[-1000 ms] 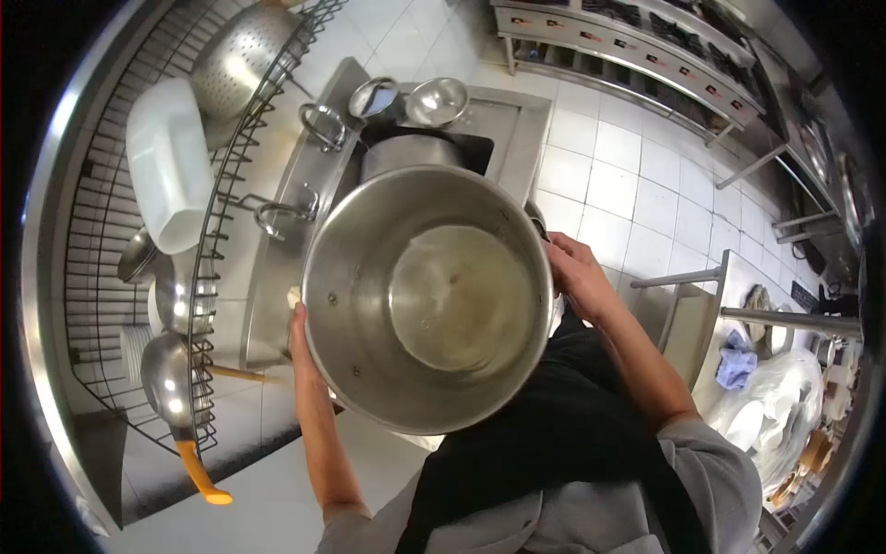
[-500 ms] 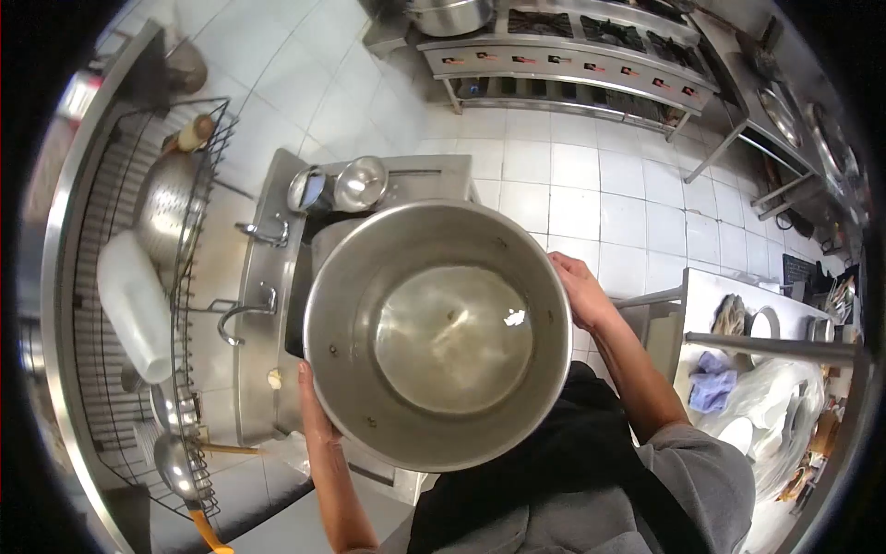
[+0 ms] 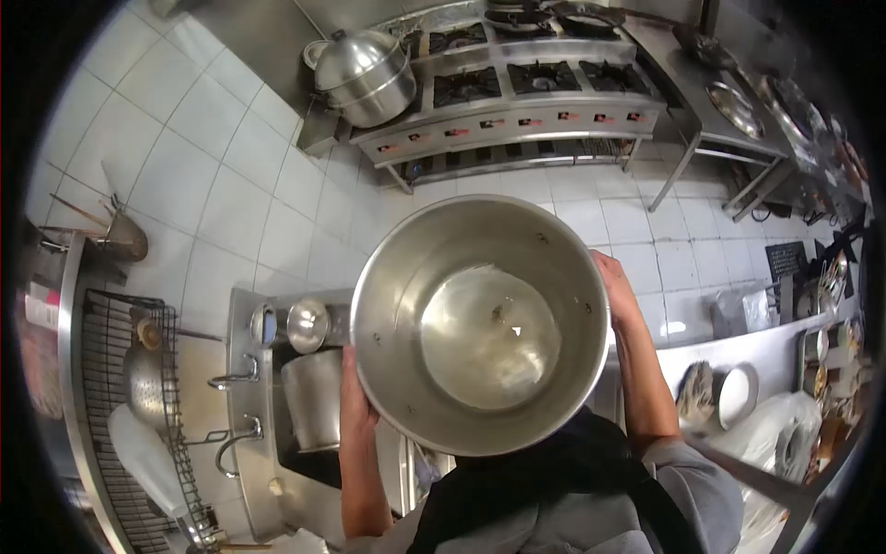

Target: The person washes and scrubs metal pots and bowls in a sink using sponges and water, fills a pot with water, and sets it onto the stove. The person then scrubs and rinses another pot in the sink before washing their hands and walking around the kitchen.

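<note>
A large metal pot (image 3: 397, 369) is held in front of my body, its open top facing me, with some clear liquid (image 3: 489, 337) at the bottom. My left hand (image 3: 356, 392) presses on the pot's left side, its fingers partly hidden by the wall. On the right side, my right hand (image 3: 616, 284) grips the pot near the rim; most of its fingers are behind the wall.
The sink (image 3: 249, 462) on the left holds another metal pot (image 3: 314, 402), with two bowls behind it. A wire rack (image 3: 175, 406) stands further left. Ahead is a stove (image 3: 503, 125) with a lidded pot (image 3: 369, 83). A counter (image 3: 664, 369) lies to the right.
The view has turned away from the sink toward the stove, and the held pot has come along, away from the sink. Both hands have stayed on the pot.
</note>
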The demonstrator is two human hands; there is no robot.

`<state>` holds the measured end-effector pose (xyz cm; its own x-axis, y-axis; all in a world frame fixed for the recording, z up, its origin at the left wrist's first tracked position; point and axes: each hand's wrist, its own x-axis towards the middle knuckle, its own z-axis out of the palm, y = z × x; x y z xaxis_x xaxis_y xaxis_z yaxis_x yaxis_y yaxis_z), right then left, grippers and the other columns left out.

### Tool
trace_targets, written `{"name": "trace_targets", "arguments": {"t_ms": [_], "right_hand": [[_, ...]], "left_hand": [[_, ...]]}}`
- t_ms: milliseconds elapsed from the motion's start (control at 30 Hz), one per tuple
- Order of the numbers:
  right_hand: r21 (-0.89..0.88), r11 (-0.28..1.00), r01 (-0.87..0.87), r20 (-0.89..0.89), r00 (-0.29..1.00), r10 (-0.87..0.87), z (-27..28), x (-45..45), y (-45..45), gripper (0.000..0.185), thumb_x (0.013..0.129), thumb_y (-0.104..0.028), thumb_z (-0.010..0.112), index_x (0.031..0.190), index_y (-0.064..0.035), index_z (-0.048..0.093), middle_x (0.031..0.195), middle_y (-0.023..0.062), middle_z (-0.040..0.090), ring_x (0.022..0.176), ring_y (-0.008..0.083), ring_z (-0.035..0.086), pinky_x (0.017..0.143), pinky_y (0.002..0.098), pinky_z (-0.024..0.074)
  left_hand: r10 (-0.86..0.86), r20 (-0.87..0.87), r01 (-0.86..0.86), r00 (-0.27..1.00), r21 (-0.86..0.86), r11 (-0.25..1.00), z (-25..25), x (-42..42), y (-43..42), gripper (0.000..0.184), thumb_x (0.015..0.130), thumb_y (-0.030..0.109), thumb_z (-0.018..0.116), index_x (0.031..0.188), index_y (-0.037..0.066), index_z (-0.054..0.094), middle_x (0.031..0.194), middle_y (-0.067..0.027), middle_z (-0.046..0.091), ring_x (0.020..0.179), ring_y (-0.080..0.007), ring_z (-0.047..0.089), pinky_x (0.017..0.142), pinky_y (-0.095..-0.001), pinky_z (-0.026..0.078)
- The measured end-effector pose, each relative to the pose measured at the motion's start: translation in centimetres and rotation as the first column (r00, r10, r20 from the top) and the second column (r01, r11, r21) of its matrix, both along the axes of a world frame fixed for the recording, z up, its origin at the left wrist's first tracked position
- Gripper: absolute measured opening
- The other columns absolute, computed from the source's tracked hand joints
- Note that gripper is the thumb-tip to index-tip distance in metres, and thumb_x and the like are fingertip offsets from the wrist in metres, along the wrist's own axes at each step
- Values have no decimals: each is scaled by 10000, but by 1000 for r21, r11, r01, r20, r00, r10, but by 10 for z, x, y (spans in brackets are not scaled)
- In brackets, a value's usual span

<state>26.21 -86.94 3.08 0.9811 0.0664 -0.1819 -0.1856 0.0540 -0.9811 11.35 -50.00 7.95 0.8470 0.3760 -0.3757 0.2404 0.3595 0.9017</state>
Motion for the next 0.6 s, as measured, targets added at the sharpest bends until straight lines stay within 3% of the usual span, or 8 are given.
{"name": "trace_targets", "arguments": {"t_ms": [67,167,233,267,467,600], "right_hand": [[-42,999,15,34,999,-14,-10,30,-22,416,949,-333,479,994,55,625,820,72,622,737,118,539,675,267,451],[-81,991,106,133,987,-94,-13,77,-44,405,954,-332,459,975,36,626,812,46,612,720,109,524,657,267,443],[-100,975,199,2,980,-199,-1,100,-54,403,955,-336,452,976,28,625,815,37,611,707,106,519,641,261,440],[-113,972,207,24,978,-205,-1,120,-62,403,955,-336,452,976,28,625,815,37,611,707,106,519,641,261,440],[11,916,401,4,916,-401,-31,191,-93,414,952,-354,464,1016,20,629,856,62,640,726,104,564,639,262,464],[112,852,511,-104,859,-501,-35,256,-103,421,950,-354,458,1021,25,628,857,71,650,735,121,594,649,270,487]], "left_hand": [[-39,-61,36,997,-51,998,-4,49,-10,645,943,534,438,1322,12,419,1196,-142,560,1058,-225,580,868,-355,513],[-130,23,131,991,-52,990,-21,135,-22,687,918,574,459,1277,-12,467,1149,-152,582,1018,-217,595,836,-340,518],[-197,-37,195,980,-52,979,-39,190,-20,707,902,597,469,1247,-19,495,1108,-153,597,966,-207,607,794,-328,523],[-274,-83,271,958,-48,961,-42,228,-22,728,886,620,478,1217,-27,523,1067,-155,612,915,-197,619,753,-317,528],[-517,-133,528,845,56,848,-37,400,-45,761,877,652,459,1189,-37,544,966,-131,630,776,-156,611,639,-289,518],[-567,-73,571,821,138,809,-36,497,-68,778,876,669,437,1177,-39,555,936,-117,631,754,-152,609,608,-278,513]]}}
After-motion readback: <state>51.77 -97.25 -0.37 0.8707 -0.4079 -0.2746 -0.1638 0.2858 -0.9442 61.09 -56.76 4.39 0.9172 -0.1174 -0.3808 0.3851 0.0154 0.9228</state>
